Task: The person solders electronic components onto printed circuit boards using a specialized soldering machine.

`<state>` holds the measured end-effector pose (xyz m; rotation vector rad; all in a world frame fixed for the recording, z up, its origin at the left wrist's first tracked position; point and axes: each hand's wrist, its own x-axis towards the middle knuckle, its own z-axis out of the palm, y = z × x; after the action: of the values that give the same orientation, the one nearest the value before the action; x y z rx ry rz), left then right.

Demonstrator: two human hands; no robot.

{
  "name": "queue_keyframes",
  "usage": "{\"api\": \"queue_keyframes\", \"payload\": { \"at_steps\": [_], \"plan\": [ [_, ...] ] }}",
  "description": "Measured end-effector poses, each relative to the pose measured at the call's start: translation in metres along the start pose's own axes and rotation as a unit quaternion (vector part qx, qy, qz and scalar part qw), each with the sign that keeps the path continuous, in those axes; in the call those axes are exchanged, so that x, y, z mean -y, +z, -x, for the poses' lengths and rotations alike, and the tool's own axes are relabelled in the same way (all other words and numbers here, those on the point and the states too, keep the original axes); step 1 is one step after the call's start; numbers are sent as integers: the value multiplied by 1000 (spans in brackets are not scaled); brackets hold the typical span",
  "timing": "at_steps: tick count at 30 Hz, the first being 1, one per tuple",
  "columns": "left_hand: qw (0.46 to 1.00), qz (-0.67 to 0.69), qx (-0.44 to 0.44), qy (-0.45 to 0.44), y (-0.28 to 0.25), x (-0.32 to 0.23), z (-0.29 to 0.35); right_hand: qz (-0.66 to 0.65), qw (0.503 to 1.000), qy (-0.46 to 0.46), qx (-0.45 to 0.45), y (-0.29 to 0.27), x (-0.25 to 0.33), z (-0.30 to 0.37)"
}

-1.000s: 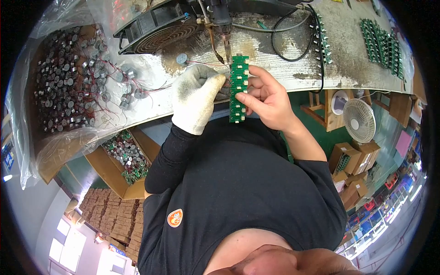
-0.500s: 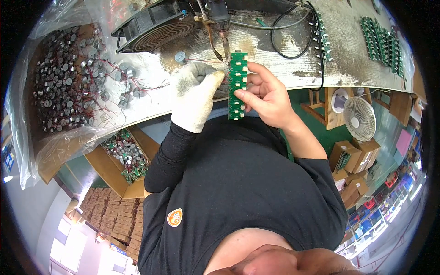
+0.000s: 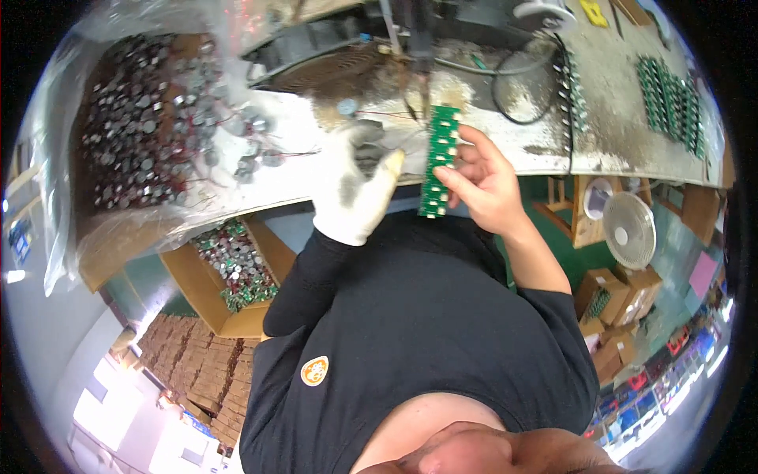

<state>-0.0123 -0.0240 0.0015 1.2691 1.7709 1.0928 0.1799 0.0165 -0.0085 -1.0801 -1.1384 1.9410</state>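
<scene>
My bare right hand (image 3: 491,180) pinches a long green circuit board strip (image 3: 439,162) with small white connectors along its edge, held upright at the table's front edge. To its left, my left hand (image 3: 354,186) wears a white glove with grey smudges. Its thumb and fingers are apart and nothing shows between them. Above the strip's top end hangs a soldering iron (image 3: 423,59), blurred, its tip close to the board. A small round silver motor (image 3: 347,107) lies beyond my gloved hand, and its thin red wires run toward the iron.
A pile of small motors (image 3: 138,126) with red wires lies on plastic at the left. Behind the iron is a black fan (image 3: 316,67). A black cable (image 3: 499,99) loops right of it. More board strips (image 3: 671,103) lie far right. Below the table stands a carton (image 3: 209,296) of parts.
My left thumb and fingers have parted from their pinch beside the board. The whole view has shifted, and the board tilts slightly in my right hand.
</scene>
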Motion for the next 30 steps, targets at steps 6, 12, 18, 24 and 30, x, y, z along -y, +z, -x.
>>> {"api": "queue_keyframes", "payload": {
  "at_steps": [6, 12, 18, 24, 30],
  "plan": [
    [986, -67, 20, 154, -22, 0, -13, -15, 998, -5, -61, -2, 2, -13],
    [960, -139, -149, 194, -72, -7, 7, 5, 999, -30, -44, 0, 5, -17],
    [930, -346, -60, 106, -122, 10, -3, 4, 999, -23, -27, 0, 3, -20],
    [898, -416, 40, 136, -111, 13, -24, 5, 999, -20, -24, 1, 5, -20],
    [928, -352, 28, 117, -118, 16, -30, 5, 1000, -20, -24, -1, 7, -19]
  ]
}}
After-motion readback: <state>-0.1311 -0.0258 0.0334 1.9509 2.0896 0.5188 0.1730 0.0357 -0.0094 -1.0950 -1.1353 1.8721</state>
